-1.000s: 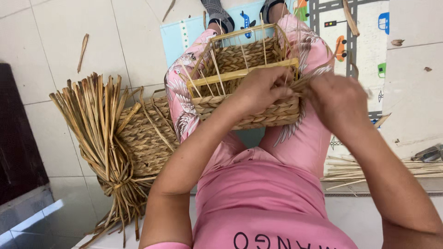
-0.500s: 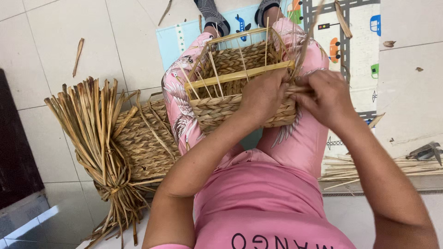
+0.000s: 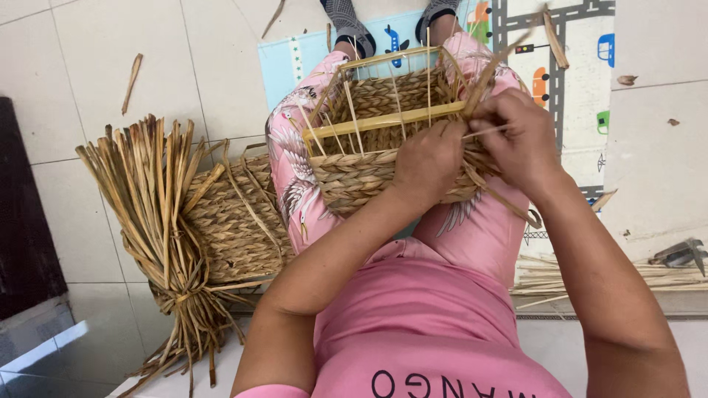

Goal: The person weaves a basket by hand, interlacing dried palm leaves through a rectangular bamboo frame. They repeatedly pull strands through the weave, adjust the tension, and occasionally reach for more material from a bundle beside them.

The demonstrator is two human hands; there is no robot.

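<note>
Tiled floor; both hands' fingers pinch straw strand (image 3: 483, 74) at basket (image 3: 369, 173) rim.

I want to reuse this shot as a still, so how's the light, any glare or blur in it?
Head view: soft, even daylight with faint shadows; both hands, left and right, and the half-woven basket are sharp, no motion blur; a pale reflection sits on the glossy dark surface at lower left; the tile lines bow slightly toward the edges.
</note>
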